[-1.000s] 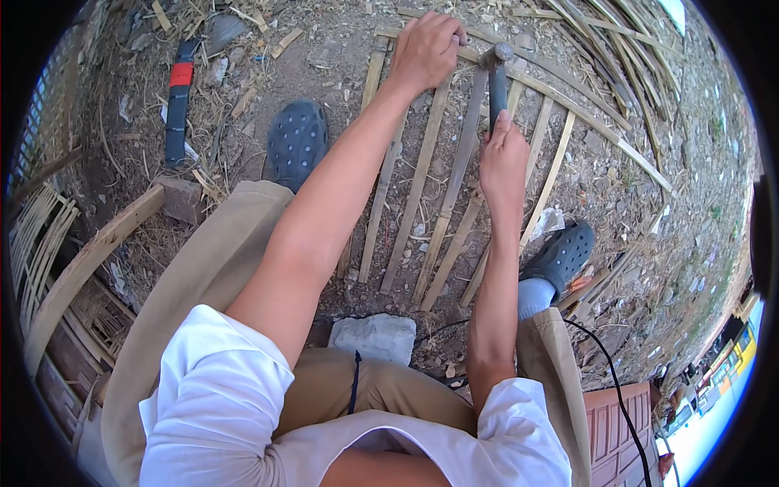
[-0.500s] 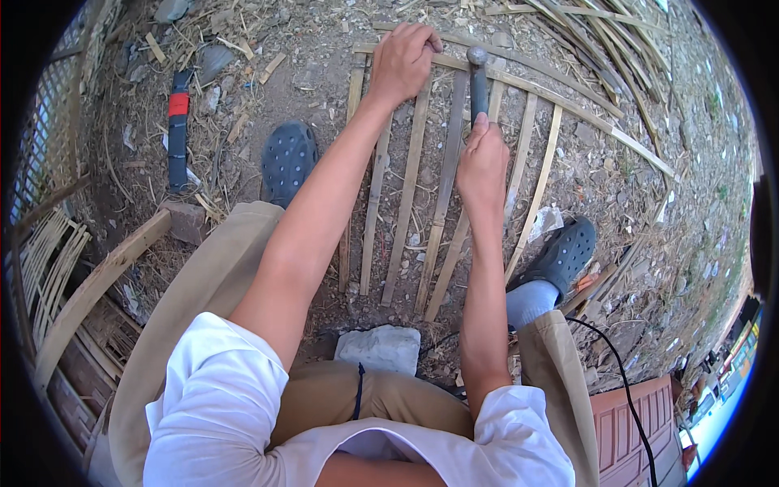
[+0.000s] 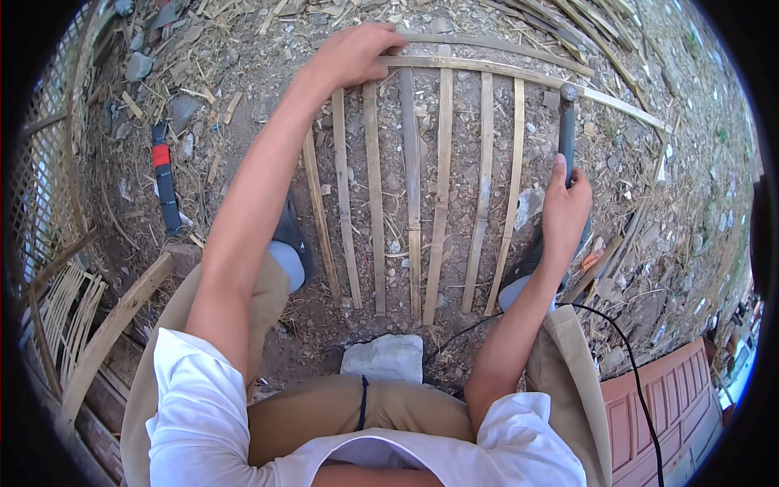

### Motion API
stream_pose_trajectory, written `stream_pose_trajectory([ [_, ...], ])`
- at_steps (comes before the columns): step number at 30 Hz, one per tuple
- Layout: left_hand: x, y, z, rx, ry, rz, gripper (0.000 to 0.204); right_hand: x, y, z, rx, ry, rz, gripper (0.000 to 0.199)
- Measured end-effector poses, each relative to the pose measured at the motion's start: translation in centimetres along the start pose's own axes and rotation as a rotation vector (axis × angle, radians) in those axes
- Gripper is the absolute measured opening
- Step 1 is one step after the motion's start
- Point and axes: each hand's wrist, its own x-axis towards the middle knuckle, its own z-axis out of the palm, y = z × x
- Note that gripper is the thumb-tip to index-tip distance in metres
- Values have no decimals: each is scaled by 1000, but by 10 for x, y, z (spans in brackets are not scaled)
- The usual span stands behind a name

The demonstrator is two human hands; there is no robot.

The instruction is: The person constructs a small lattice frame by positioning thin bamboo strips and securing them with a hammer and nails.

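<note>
Several narrow wooden slats [image 3: 444, 162] lie side by side on the ground between my feet, their far ends meeting a long, thin wooden crosspiece [image 3: 487, 66]. At the crosspiece's left end is my left hand [image 3: 357, 55], its fingers curled closed around the strip; their tips are partly hidden. My right hand [image 3: 565, 209] is wrapped around the dark handle of a hammer [image 3: 567, 130]. The hammer's rounded metal head is by the right part of the crosspiece, beyond the rightmost slat; whether they touch I cannot tell.
Another thin strip [image 3: 495, 49] lies just beyond the crosspiece. A pale stone block [image 3: 383, 359] sits near me. At left are a dark tool with a red band [image 3: 165, 174] and a wooden beam [image 3: 118, 333]. A black cable [image 3: 621, 333] runs at right.
My right hand has carried the hammer rightward along the crosspiece. My left hand has shifted left, staying at the crosspiece's left end. The whole view has turned slightly.
</note>
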Motion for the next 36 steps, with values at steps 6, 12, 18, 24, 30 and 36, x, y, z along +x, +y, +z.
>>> stream_pose_trajectory([
  [6,16,2,-46,-41,-133,112,49,18,56,12,57,252,35,40],
  [12,34,-9,-53,-208,-401,152,31,19,40,23,20,121,-54,33],
  [18,45,3,-66,-246,-494,49,31,11,43,31,13,132,-152,40],
  [24,33,26,-96,-200,-436,5,38,-14,5,49,196,246,-427,29],
  [30,1,48,-146,-155,-301,59,45,14,13,46,914,-464,8,26],
  [36,-83,22,-219,348,-33,440,51,6,12,22,1153,-444,-26,25],
])
